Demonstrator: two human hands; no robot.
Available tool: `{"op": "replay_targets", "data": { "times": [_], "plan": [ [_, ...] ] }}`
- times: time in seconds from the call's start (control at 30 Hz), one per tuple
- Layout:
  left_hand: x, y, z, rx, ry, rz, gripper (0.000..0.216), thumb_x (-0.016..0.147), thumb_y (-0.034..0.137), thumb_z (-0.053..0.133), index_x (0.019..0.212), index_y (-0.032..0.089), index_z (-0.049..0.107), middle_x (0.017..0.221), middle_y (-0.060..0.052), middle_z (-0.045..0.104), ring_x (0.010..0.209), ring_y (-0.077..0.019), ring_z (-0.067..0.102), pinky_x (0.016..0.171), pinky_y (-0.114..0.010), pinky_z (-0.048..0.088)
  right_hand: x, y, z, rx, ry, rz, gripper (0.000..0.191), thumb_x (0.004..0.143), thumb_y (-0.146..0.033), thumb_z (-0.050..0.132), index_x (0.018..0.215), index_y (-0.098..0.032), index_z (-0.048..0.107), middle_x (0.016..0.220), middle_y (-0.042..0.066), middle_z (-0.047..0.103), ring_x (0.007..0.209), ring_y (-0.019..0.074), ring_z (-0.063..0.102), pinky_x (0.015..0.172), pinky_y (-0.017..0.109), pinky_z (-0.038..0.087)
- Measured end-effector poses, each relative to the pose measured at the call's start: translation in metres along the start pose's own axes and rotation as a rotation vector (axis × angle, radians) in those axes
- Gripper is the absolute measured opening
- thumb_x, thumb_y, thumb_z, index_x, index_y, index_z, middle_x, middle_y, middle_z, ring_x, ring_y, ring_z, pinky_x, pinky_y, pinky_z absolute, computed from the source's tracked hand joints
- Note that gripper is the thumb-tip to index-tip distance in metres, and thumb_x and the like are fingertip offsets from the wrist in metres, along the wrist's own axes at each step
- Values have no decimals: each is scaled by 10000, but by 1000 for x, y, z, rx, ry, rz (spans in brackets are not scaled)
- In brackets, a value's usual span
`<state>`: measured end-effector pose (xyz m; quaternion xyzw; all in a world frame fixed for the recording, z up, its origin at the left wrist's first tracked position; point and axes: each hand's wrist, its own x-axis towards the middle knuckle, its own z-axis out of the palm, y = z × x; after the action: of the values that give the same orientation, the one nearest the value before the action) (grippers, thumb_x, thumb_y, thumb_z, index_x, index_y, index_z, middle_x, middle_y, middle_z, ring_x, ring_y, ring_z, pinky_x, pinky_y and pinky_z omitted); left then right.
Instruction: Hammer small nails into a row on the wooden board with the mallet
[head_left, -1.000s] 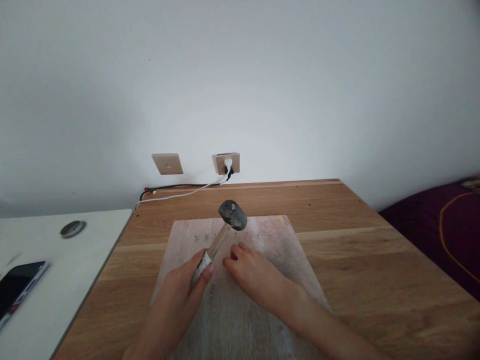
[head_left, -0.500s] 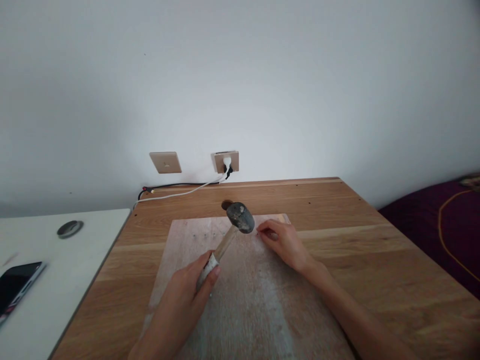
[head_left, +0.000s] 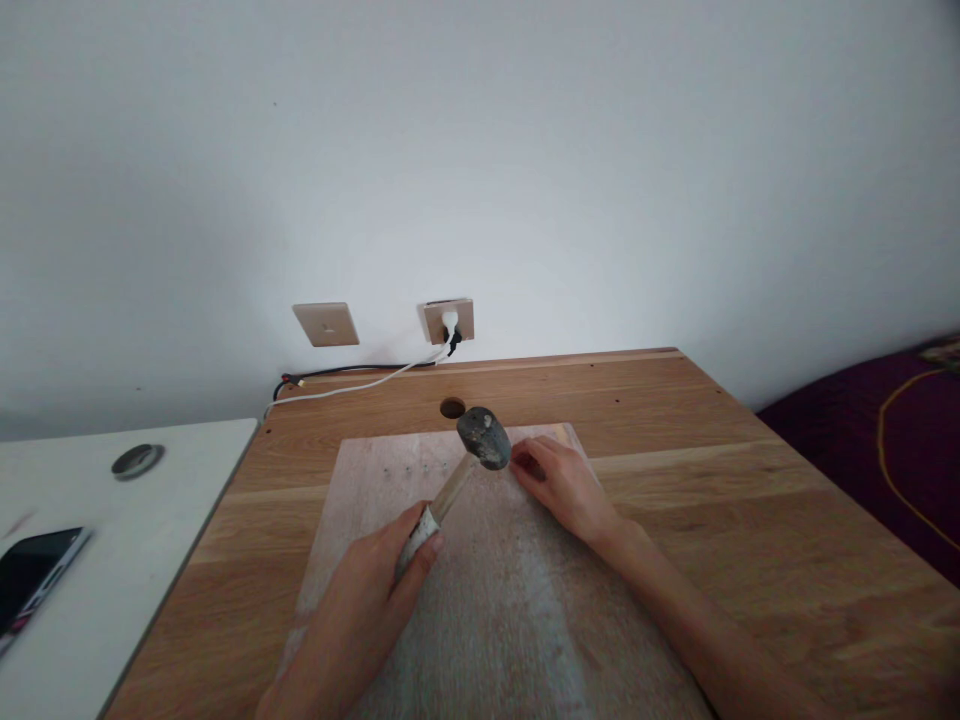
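Note:
My left hand (head_left: 379, 575) is wrapped round the pale handle of a rubber mallet (head_left: 484, 438). Its dark, scuffed head is raised over the far part of a worn wooden board (head_left: 480, 590). Just right of that head, my right hand (head_left: 562, 485) rests by the board's far right corner, thumb and fingers pinched together. Whatever is between those fingertips is too small or hidden to make out. Several small nails (head_left: 408, 468) stand in a row along the board's far side, left of the mallet.
Under the board lies a wooden tabletop (head_left: 750, 520) with a round cable hole (head_left: 453, 407). Cables (head_left: 360, 390) run along its back edge to a wall socket (head_left: 450, 322). At left, a white table (head_left: 142, 560) bears a phone (head_left: 41, 570) and a round dark object (head_left: 138, 460).
My right hand has shifted slightly left, its fingertips now close against the mallet head's edge in view. The mallet has barely moved. The whole view has tilted a little.

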<state>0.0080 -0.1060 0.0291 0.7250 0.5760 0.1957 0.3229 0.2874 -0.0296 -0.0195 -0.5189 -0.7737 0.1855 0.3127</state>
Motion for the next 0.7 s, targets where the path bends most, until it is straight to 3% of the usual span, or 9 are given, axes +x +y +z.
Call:
{"op": "replay_targets", "data": {
  "times": [0.23, 0.4, 0.47, 0.53, 0.6, 0.63, 0.7],
  "plan": [
    [16, 16, 4, 120, -78, 19, 417, 1022, 422, 439, 1301, 214, 669, 1253, -128, 768, 1148, -315, 728, 974, -439, 562, -8, 4, -16, 12, 76, 26, 388, 867, -189, 675, 1247, -219, 601, 1091, 76, 734, 893, 211, 717, 830, 368, 596],
    [19, 11, 0, 126, -55, 47, 408, 1015, 427, 472, 1314, 227, 665, 1237, -114, 775, 1121, -310, 738, 967, -438, 565, -30, -12, -30, -6, 189, -12, 167, 915, -121, 530, 1016, -222, 616, 938, 57, 698, 799, 190, 673, 758, 339, 580],
    [17, 7, -4, 104, -11, 59, 409, 1017, 449, 474, 1307, 233, 664, 1219, -96, 783, 1112, -298, 742, 940, -398, 572, -37, -36, -21, -29, 98, -170, 188, 940, -89, 508, 987, -217, 637, 929, 48, 691, 862, 185, 667, 775, 306, 569],
    [16, 3, -8, 86, 49, 49, 419, 1013, 477, 467, 1269, 224, 682, 1157, -88, 800, 1075, -293, 754, 911, -375, 578, -40, -65, -2, -137, -114, -463, 238, 994, -82, 498, 1116, -204, 662, 1068, 49, 722, 983, 183, 662, 837, 288, 560],
    [15, 2, -13, 65, 112, 24, 434, 1003, 499, 464, 1234, 216, 699, 1091, -82, 813, 1036, -289, 764, 899, -366, 583, -38, -92, 23, -261, -196, -770, 197, 1048, -163, 516, 1171, -192, 667, 1093, 38, 743, 1004, 188, 650, 816, 298, 548],
    [15, 1, -15, 53, 134, 15, 440, 997, 509, 469, 1227, 216, 703, 1075, -78, 815, 1019, -285, 768, 896, -361, 586, -37, -102, 35, -287, -203, -840, 189, 1055, -186, 522, 1153, -195, 683, 1104, 36, 746, 1016, 188, 647, 809, 298, 541],
    [13, 0, -19, 24, 159, 7, 443, 985, 521, 482, 1221, 221, 707, 1073, -69, 818, 983, -271, 774, 883, -345, 594, -33, -113, 55, -313, -224, -945, 173, 1016, -178, 574, 927, -183, 723, 872, 15, 731, 836, 177, 644, 700, 291, 524]
  ]
}}
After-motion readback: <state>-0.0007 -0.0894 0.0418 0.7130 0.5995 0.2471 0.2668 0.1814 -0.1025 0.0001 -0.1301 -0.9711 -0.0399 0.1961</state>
